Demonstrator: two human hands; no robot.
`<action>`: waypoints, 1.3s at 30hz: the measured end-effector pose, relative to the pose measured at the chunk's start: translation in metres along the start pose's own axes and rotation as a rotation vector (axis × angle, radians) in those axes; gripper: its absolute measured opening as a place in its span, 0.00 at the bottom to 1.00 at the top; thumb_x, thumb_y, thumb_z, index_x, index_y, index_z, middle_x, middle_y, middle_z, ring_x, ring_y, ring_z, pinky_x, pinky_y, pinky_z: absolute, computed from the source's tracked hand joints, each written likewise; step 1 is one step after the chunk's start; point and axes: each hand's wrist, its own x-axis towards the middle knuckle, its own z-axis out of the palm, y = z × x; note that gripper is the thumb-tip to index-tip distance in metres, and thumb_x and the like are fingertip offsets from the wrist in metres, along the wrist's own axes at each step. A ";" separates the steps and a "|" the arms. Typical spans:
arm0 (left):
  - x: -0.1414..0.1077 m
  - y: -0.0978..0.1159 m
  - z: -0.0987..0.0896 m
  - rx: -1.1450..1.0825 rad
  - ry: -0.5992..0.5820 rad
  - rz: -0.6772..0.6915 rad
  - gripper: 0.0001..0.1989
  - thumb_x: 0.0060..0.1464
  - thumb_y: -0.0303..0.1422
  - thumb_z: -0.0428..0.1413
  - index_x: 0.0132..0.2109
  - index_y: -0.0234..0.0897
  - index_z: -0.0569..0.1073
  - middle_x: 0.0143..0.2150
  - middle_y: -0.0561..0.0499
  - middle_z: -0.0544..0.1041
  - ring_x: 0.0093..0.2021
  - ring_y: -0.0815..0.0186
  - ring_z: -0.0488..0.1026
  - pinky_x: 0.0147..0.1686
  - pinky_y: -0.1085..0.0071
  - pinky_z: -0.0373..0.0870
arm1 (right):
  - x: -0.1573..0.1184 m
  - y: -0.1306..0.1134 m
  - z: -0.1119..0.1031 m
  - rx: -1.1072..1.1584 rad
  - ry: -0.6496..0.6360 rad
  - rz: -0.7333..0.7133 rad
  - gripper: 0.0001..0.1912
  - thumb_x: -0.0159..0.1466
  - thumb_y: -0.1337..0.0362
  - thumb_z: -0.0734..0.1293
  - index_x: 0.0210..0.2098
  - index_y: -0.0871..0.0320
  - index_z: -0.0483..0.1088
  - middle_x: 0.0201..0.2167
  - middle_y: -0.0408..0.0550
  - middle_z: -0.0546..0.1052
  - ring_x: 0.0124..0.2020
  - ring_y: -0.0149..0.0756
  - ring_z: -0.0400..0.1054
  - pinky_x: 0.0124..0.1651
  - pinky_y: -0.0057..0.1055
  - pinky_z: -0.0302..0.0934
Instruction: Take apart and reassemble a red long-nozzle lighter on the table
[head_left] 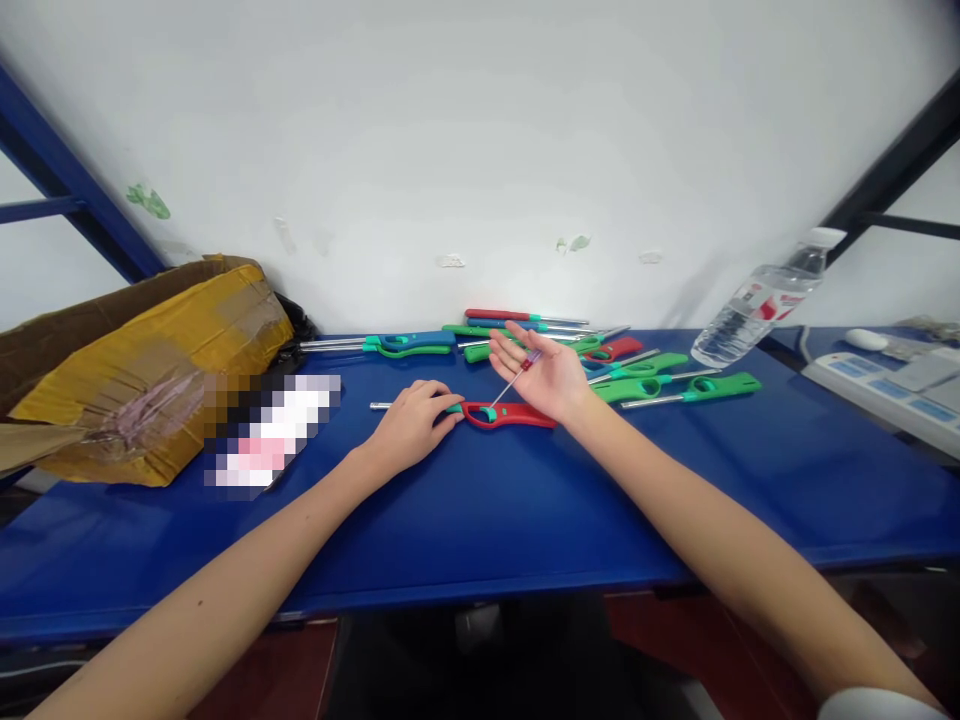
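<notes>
on the blue bench (480, 540), the left hand (409, 425) has its grip on the red lighter (525, 414) at six o'clock, the right (562, 380) loosely gripping a screwdriver (528, 363) towards its trigger, seemingly calling for steadiness.

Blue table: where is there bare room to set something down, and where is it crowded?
The widest bare patch lies between the forearms, from the red lighter to the near edge. A smaller one lies between the rightmost green lighter and the white strip. Crowded: by the wall, where lighters overlap.
</notes>
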 end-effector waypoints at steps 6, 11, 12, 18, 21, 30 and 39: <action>-0.001 -0.003 0.003 -0.045 0.047 0.008 0.14 0.64 0.36 0.52 0.51 0.39 0.77 0.47 0.43 0.74 0.51 0.55 0.69 0.54 0.55 0.68 | 0.001 -0.005 -0.012 0.013 0.052 -0.025 0.10 0.65 0.59 0.60 0.43 0.51 0.70 0.49 0.47 0.78 0.54 0.39 0.71 0.54 0.42 0.69; -0.004 -0.002 0.002 -0.077 0.049 0.004 0.14 0.64 0.38 0.51 0.50 0.41 0.78 0.46 0.44 0.74 0.50 0.55 0.69 0.53 0.55 0.69 | -0.002 -0.008 -0.004 0.113 0.062 -0.005 0.06 0.65 0.63 0.63 0.42 0.50 0.69 0.38 0.41 0.80 0.33 0.30 0.73 0.33 0.27 0.70; -0.004 -0.001 0.002 -0.082 0.050 0.004 0.14 0.64 0.39 0.51 0.50 0.42 0.78 0.46 0.44 0.74 0.50 0.55 0.69 0.53 0.56 0.69 | -0.002 -0.009 -0.002 0.138 0.058 0.005 0.05 0.66 0.63 0.63 0.42 0.50 0.69 0.34 0.40 0.79 0.26 0.28 0.70 0.26 0.24 0.66; -0.004 0.004 -0.004 -0.081 -0.005 0.007 0.16 0.64 0.40 0.50 0.52 0.39 0.77 0.50 0.43 0.74 0.53 0.55 0.68 0.54 0.57 0.69 | -0.010 -0.020 0.003 0.221 -0.023 0.010 0.14 0.69 0.55 0.59 0.37 0.55 0.71 0.14 0.33 0.58 0.12 0.25 0.46 0.13 0.21 0.45; -0.005 -0.002 -0.011 -0.051 -0.069 0.021 0.19 0.63 0.42 0.52 0.55 0.38 0.74 0.53 0.42 0.72 0.55 0.53 0.68 0.56 0.55 0.67 | -0.013 -0.021 0.005 0.192 -0.036 -0.024 0.19 0.67 0.47 0.60 0.34 0.56 0.70 0.15 0.34 0.54 0.13 0.25 0.47 0.14 0.22 0.47; -0.009 -0.010 -0.018 -0.062 -0.116 0.052 0.15 0.67 0.39 0.46 0.48 0.38 0.74 0.50 0.44 0.73 0.53 0.56 0.69 0.55 0.57 0.67 | -0.014 -0.025 0.006 0.189 -0.086 -0.032 0.16 0.68 0.52 0.60 0.33 0.57 0.71 0.16 0.35 0.54 0.15 0.25 0.48 0.16 0.21 0.48; -0.007 -0.014 -0.022 -0.014 -0.133 0.059 0.18 0.69 0.37 0.42 0.49 0.35 0.74 0.49 0.43 0.74 0.52 0.57 0.68 0.54 0.58 0.67 | -0.014 -0.034 0.000 0.235 -0.159 -0.037 0.10 0.65 0.57 0.64 0.32 0.56 0.71 0.16 0.35 0.57 0.15 0.24 0.47 0.17 0.22 0.46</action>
